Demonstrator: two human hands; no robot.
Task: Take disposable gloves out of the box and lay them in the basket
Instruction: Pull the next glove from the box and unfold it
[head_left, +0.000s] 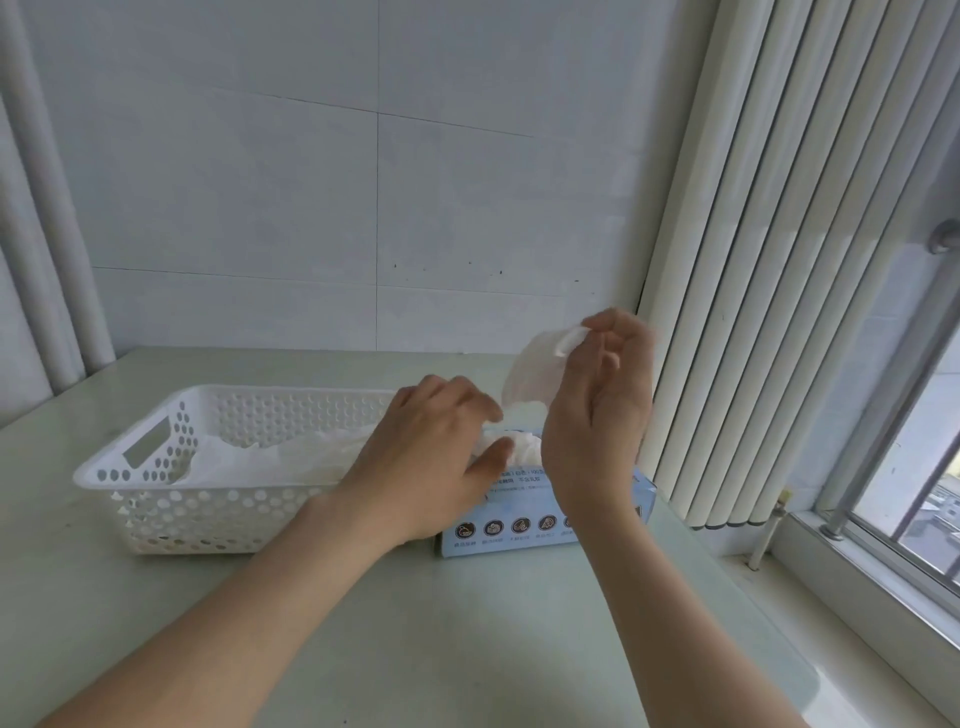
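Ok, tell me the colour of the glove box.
Light blue box, with dark round icons along its front; head view.

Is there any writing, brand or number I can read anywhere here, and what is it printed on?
"100" (probably): in the top line of print on the blue glove box; the characters around it are too blurred to read.
Captions under the row of round icons on the box front: too small to read.
The white basket and the glove pinched in the right hand: no text visible.
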